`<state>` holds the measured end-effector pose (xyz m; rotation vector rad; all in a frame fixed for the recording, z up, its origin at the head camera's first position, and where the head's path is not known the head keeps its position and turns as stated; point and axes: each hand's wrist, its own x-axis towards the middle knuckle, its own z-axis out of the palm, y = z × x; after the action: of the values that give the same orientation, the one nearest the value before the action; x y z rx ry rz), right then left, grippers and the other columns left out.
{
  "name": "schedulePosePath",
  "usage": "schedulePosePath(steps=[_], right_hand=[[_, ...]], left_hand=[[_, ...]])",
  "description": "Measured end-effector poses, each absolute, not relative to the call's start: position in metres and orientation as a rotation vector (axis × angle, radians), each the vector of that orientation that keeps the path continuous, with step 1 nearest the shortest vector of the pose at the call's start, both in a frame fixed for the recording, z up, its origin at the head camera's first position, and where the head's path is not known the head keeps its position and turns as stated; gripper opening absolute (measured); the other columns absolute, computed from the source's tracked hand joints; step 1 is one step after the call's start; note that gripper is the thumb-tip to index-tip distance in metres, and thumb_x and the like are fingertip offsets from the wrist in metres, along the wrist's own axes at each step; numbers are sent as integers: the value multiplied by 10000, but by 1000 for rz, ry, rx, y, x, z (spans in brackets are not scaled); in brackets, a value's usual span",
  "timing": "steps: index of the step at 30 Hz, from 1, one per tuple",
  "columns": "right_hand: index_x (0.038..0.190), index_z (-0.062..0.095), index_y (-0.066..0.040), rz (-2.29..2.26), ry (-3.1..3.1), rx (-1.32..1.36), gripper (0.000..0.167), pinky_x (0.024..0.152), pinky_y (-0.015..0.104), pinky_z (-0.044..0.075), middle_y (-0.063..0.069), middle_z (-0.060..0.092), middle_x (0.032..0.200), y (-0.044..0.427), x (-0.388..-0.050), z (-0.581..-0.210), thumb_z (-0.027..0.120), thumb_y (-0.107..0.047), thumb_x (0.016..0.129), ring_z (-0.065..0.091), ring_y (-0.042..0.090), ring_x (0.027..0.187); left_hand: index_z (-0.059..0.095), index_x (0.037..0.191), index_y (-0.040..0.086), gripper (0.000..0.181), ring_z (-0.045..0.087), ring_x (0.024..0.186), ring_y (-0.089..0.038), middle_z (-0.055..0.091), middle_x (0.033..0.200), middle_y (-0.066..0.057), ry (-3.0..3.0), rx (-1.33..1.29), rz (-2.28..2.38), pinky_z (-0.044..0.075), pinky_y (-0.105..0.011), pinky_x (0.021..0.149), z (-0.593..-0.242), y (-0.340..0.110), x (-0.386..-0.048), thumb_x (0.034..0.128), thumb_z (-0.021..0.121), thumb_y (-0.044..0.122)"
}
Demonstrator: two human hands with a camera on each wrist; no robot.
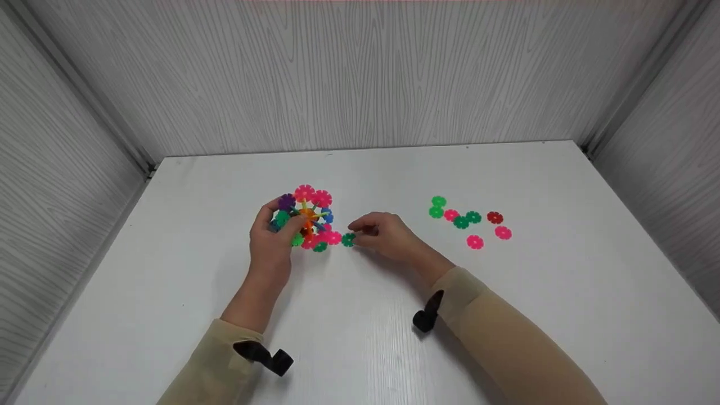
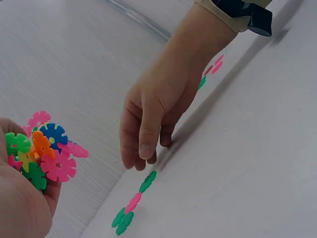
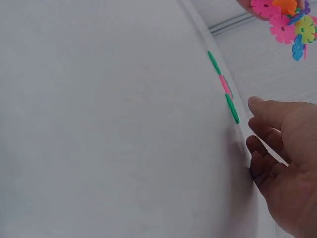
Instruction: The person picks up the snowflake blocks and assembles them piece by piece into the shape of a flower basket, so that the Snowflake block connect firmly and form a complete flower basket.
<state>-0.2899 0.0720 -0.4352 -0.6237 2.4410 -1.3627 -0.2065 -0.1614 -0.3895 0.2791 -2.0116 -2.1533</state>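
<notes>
My left hand (image 1: 271, 247) grips a cluster of interlocked plastic snowflake discs (image 1: 309, 213) in pink, purple, green, orange, blue and yellow, thumb over its near side. The left wrist view shows this cluster (image 2: 58, 166) against the palm. Just right of it, my right hand (image 1: 388, 239) is low over the table, fingers loosely bent and holding nothing. Its fingertips are close to a dark green disc (image 2: 148, 181), with a small gap in both wrist views. That green disc lies beside a pink disc (image 2: 132, 203) and more green discs (image 2: 125, 223) on the table.
Farther right on the white table (image 1: 360, 326) lie several loose discs: light green (image 1: 439, 201), dark green (image 1: 461, 223), pink (image 1: 475, 242) and dark red (image 1: 495, 217). Wood-grain panels (image 1: 360, 73) enclose the back and both sides. Each sleeve cuff carries a black strap device (image 1: 426, 319).
</notes>
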Motion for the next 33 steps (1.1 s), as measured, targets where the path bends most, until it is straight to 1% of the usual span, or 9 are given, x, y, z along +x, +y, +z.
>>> schedulePosePath(steps=[3,6,11,14,17,23,25,29,33], right_hand=[[1285,763,-141,-1310,2467,-634,328,1037,329,535,-10,696,1243,63,-294,-438,801,-166,960,610,202,1178],[1295,761,-140,-1255,2487,-655,347,1031,322,537,-3,679,1239,60,-295,-438,814,-174,953,608,190,1173],[1269,772,-135,-1141,2540,-721,305,1039,324,527,34,622,1243,59,-295,-440,796,-195,971,590,197,1186],[1231,762,-140,-1103,2562,-715,287,1041,328,523,26,601,1230,61,-293,-440,811,-211,957,574,198,1179],[1201,712,-166,-1127,2535,-688,298,1001,320,541,0,630,1170,69,-286,-438,836,-226,937,587,193,1130],[1128,678,-214,-1334,2448,-610,274,830,314,592,7,685,1029,98,-270,-431,857,-240,921,644,225,979],[1129,685,-197,-1466,2405,-569,264,818,307,608,23,700,1026,108,-264,-429,852,-221,925,678,232,948],[1153,691,-97,-1787,2279,-559,248,850,335,631,102,730,1032,120,-256,-428,821,-155,949,739,280,900],[1186,689,-48,-1990,2201,-602,259,875,361,632,137,727,1042,121,-249,-429,798,-118,962,755,290,892]], left_hand=[[471,1533,169,584,520,1389,-185,523,1528,-55,-2013,305,-2145,504,-311,1095,-387,-161,-205,1012,735,165],[470,1539,168,591,505,1408,-196,508,1545,-58,-2006,314,-2146,502,-322,1100,-386,-159,-206,1011,736,158],[474,1539,170,578,503,1412,-200,509,1541,-52,-1983,316,-2151,501,-320,1101,-384,-156,-206,1018,724,156],[475,1539,178,587,510,1404,-197,521,1530,-47,-1970,326,-2163,509,-322,1093,-383,-151,-206,1012,734,156],[482,1529,181,586,515,1397,-197,525,1521,-42,-1955,326,-2184,514,-325,1088,-385,-144,-206,1005,742,151],[484,1527,191,603,519,1390,-206,507,1529,-42,-1943,314,-2224,516,-333,1087,-395,-127,-207,991,756,149],[475,1535,193,609,525,1386,-217,498,1540,-50,-1954,306,-2235,516,-346,1090,-399,-122,-206,993,751,161],[459,1550,200,611,522,1396,-231,486,1564,-60,-1991,309,-2234,520,-370,1089,-409,-117,-204,1003,731,181],[454,1552,203,610,464,1452,-239,466,1588,-50,-2029,328,-2190,509,-384,1100,-420,-115,-200,1006,726,182]])
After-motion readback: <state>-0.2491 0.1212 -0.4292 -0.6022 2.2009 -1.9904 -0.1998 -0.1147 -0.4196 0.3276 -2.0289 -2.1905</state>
